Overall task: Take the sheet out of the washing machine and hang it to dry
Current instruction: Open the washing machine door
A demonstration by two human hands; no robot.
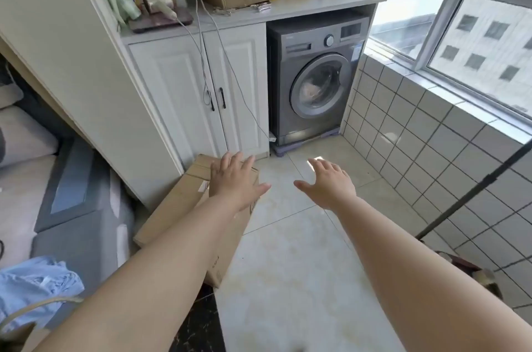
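A grey front-loading washing machine (313,78) stands under a white counter at the far end of the tiled floor. Its round door (319,86) is closed. Pale bunched fabric, the sheet (312,91), shows through the door glass. My left hand (236,176) and my right hand (328,181) stretch forward over the floor with fingers spread, holding nothing. Both hands are well short of the machine.
A long cardboard box (184,199) lies on the floor under my left arm. White cabinet doors (201,92) stand left of the machine, with cords hanging down. A tiled wall with windows (431,135) runs along the right. A black pole (475,190) slants at right.
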